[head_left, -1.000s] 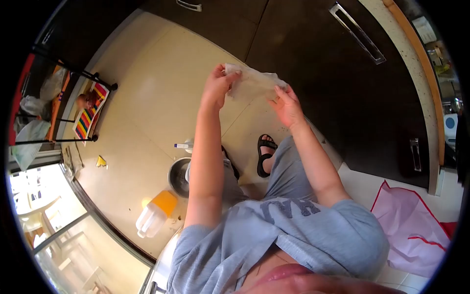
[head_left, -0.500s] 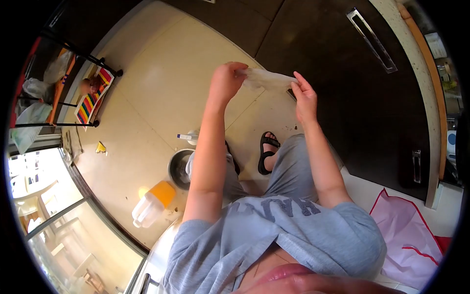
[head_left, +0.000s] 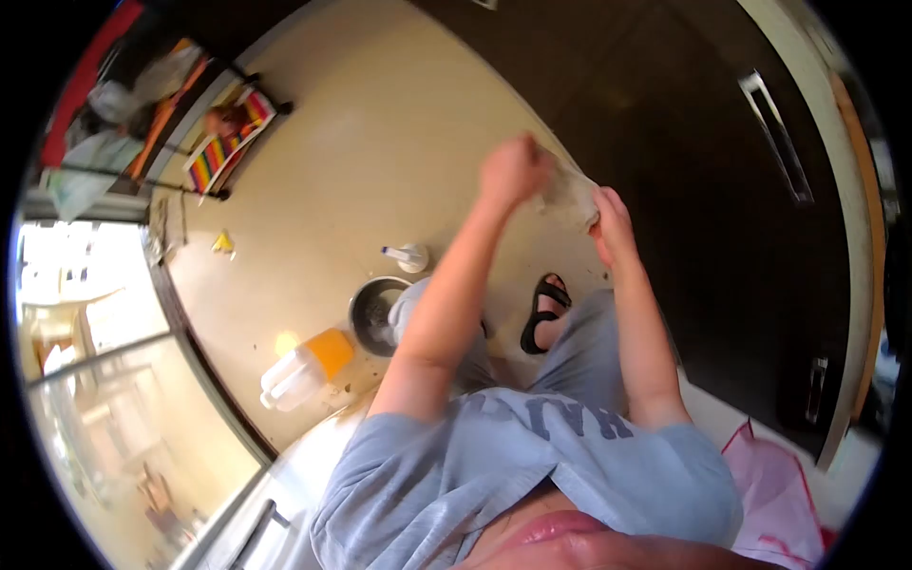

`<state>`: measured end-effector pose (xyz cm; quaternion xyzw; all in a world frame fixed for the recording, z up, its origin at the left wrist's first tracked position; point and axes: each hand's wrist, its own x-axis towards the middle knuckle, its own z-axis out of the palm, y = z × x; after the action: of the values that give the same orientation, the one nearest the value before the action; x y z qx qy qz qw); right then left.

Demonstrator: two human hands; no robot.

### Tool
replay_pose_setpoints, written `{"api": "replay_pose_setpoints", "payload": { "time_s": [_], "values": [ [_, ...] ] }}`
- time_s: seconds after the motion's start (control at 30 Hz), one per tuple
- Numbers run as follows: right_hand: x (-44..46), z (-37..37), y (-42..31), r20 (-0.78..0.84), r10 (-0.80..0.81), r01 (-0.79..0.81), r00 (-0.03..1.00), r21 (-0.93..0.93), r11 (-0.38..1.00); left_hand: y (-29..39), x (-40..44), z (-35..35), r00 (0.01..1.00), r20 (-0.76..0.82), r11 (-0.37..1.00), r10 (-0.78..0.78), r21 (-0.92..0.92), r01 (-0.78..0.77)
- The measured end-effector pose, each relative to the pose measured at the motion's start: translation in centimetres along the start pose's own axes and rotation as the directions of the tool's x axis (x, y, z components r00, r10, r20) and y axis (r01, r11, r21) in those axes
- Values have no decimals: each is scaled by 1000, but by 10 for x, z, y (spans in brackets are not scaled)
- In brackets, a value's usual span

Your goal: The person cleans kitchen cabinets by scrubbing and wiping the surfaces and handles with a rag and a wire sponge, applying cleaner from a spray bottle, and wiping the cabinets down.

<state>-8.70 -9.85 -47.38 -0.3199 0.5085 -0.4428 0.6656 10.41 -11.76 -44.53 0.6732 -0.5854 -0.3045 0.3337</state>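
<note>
A thin, whitish, see-through piece point(head_left: 567, 195), like plastic film, stretches between my two hands in front of me, above the floor. My left hand point(head_left: 516, 173) is closed in a fist at its upper left end and is smeared by motion. The other end is pinched in my right hand point(head_left: 616, 226), whose fingers are bent around it. The film looks crumpled and blurred, so its exact kind is unclear. Below my hands is my sandalled foot point(head_left: 546, 313).
A metal basin point(head_left: 357, 321) stands by my knee, with a white pump bottle point(head_left: 411, 257) beside it. A clear and orange jug point(head_left: 309, 367) is on the floor at left. Dark cabinets point(head_left: 703, 218) with metal handles line the right. A rack point(head_left: 233, 138) stands upper left.
My view has shifted. Both hands have moved right in the picture, my right hand also lower. The film now slants down to the right and hangs looser, with a shorter gap between my hands.
</note>
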Motion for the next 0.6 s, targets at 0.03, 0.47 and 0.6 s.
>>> {"api": "replay_pose_setpoints", "payload": {
  "time_s": [0.03,0.47,0.6],
  "values": [
    [-7,12,-2,-29,61,-59,998,70,996,6,-2,9,997,80,995,-3,-101,11],
    [-34,9,-19,102,-21,10,995,105,994,18,-8,-3,891,451,968,-56,-194,160],
    [-39,3,-23,132,85,-123,988,311,942,21,-16,3,872,476,930,112,-360,77]
  ]
}}
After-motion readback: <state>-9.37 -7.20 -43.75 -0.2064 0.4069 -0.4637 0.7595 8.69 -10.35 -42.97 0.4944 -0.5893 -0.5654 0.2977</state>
